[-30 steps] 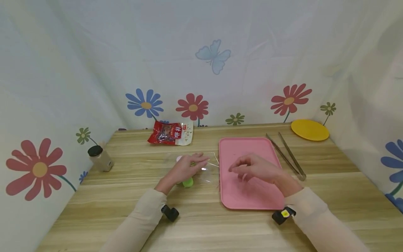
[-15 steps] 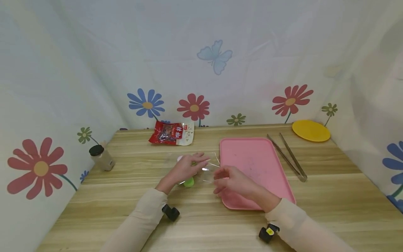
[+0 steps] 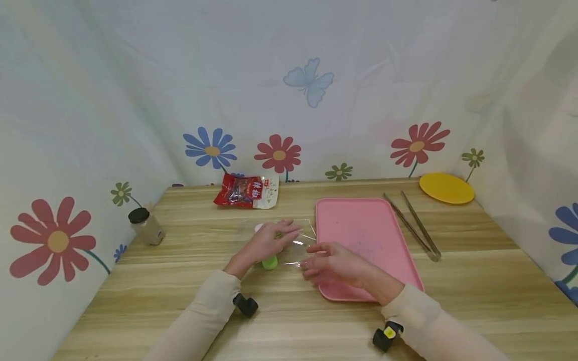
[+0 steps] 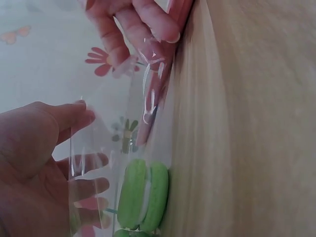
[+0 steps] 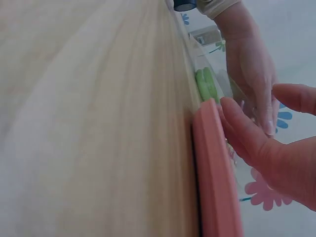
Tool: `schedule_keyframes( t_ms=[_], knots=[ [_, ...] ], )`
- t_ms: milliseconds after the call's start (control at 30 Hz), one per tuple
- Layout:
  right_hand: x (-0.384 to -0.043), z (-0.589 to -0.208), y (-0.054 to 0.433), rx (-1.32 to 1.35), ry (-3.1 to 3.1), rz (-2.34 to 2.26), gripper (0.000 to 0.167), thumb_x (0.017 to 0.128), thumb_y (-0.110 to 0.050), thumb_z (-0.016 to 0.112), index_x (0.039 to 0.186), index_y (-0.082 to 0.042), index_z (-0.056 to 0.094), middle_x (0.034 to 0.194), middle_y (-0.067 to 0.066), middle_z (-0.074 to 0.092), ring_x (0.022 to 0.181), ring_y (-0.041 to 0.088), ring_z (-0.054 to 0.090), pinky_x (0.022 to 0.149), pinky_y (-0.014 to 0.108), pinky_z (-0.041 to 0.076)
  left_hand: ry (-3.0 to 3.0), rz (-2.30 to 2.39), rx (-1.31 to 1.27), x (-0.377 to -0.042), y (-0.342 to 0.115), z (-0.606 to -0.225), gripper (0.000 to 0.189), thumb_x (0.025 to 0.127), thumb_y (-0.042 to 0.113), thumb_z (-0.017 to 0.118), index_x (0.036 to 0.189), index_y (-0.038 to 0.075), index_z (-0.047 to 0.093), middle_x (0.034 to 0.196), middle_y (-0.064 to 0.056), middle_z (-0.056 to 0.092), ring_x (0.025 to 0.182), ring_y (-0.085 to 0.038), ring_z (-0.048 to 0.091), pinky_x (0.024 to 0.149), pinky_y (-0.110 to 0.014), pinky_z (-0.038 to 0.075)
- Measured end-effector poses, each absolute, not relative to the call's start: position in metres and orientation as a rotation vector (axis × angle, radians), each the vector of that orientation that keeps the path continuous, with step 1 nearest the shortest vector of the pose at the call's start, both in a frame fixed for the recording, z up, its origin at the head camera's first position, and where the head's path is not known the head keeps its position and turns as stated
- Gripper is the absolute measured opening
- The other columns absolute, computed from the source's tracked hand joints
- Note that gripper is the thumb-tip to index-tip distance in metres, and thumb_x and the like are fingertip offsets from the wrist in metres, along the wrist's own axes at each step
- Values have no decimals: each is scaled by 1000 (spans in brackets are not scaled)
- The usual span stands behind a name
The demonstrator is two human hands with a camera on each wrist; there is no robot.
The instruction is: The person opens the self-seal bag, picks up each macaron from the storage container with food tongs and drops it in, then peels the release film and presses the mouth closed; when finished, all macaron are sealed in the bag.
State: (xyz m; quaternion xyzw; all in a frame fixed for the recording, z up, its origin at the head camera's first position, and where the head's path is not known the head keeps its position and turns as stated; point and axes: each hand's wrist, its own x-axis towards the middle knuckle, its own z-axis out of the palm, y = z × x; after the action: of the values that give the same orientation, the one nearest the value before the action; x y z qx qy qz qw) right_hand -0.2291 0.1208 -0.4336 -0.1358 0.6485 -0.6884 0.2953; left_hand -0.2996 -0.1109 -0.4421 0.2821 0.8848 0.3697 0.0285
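Observation:
A clear plastic bag (image 3: 299,243) lies left of the pink tray (image 3: 356,213), with a green macaron (image 4: 143,195) showing through or beside its film in the left wrist view. My left hand (image 3: 267,240) reaches over the bag; thumb and forefinger pinch the film while the other fingers extend behind it. At the bag's right end, over the tray's left edge, is my right hand (image 3: 331,263). Its fingertips touch the crinkled film in the left wrist view, and its thumb stands apart from the fingers in the right wrist view.
Behind lies a red and white food packet (image 3: 248,191). A black-lidded jar (image 3: 147,226) stands at the left. Metal tongs (image 3: 417,228) lie right of the tray, and a yellow plate (image 3: 447,188) sits in the back right corner. Flower-printed cloth encloses the wooden table.
My right hand has moved left from over the tray to the bag's right end, and the bag's film has shifted slightly there. My left hand has stayed nearly in place.

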Motion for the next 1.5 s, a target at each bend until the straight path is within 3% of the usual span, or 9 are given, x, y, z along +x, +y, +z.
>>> schedule_keyframes(
  t_ms=[233, 433, 567, 700, 833, 1000, 1267, 1500],
  knots=[
    [-233, -437, 121, -383, 1719, -1836, 66, 99, -9, 57, 147, 17, 20, 129, 37, 56, 118, 44, 60, 101, 47, 49, 2755, 1086, 836, -306, -107, -431, 47, 105, 45, 47, 140, 16, 60, 150, -10, 49, 142, -30, 39, 115, -49, 32],
    [-234, -438, 121, -406, 1703, -1845, 66, 100, -9, 57, 147, 18, 18, 128, 38, 56, 118, 45, 59, 101, 49, 49, 2796, 866, 866, -334, -93, -411, 40, 106, 24, 51, 143, 8, 55, 135, -13, 62, 109, -23, 62, 99, -43, 49],
    [-233, -441, 119, -393, 1694, -1840, 68, 99, -9, 57, 148, 16, 16, 126, 36, 59, 116, 44, 61, 100, 48, 50, 2761, 693, 822, -355, -92, -411, 42, 105, 19, 52, 144, 3, 53, 131, -15, 63, 111, -24, 63, 95, -40, 52],
    [-232, -441, 118, -401, 1684, -1831, 67, 100, -9, 56, 149, 16, 15, 125, 35, 60, 116, 44, 61, 100, 48, 50, 2699, 610, 818, -368, -94, -413, 37, 103, 12, 54, 138, -1, 58, 131, -17, 63, 111, -28, 63, 99, -41, 50],
    [-230, -439, 120, -403, 1691, -1820, 67, 100, -9, 56, 148, 17, 16, 124, 34, 61, 116, 44, 61, 101, 47, 49, 2667, 600, 831, -376, -97, -417, 30, 102, 16, 57, 126, 2, 68, 120, -12, 69, 104, -22, 64, 96, -39, 51],
    [-232, -435, 124, -410, 1724, -1794, 66, 101, -10, 55, 148, 17, 17, 123, 33, 62, 116, 44, 61, 101, 46, 50, 2648, 657, 756, -384, -113, -421, 21, 99, 20, 62, 105, 6, 76, 89, -4, 70, 76, -14, 57, 71, -28, 50],
    [-247, -417, 139, -499, 2044, -1589, 60, 100, -17, 58, 143, 15, 32, 114, 25, 68, 108, 36, 67, 98, 44, 51, 2554, 790, 505, -359, -160, -423, 15, 96, 18, 63, 95, 7, 74, 77, -3, 64, 64, -13, 57, 58, -25, 50],
    [-267, -400, 143, -668, 2262, -1398, 44, 98, -16, 62, 131, 12, 52, 106, 19, 71, 97, 33, 69, 88, 44, 57, 2272, 1182, 329, -319, -201, -432, 23, 100, 14, 54, 97, -5, 67, 84, -13, 69, 71, -20, 68, 65, -37, 61]
  ],
)
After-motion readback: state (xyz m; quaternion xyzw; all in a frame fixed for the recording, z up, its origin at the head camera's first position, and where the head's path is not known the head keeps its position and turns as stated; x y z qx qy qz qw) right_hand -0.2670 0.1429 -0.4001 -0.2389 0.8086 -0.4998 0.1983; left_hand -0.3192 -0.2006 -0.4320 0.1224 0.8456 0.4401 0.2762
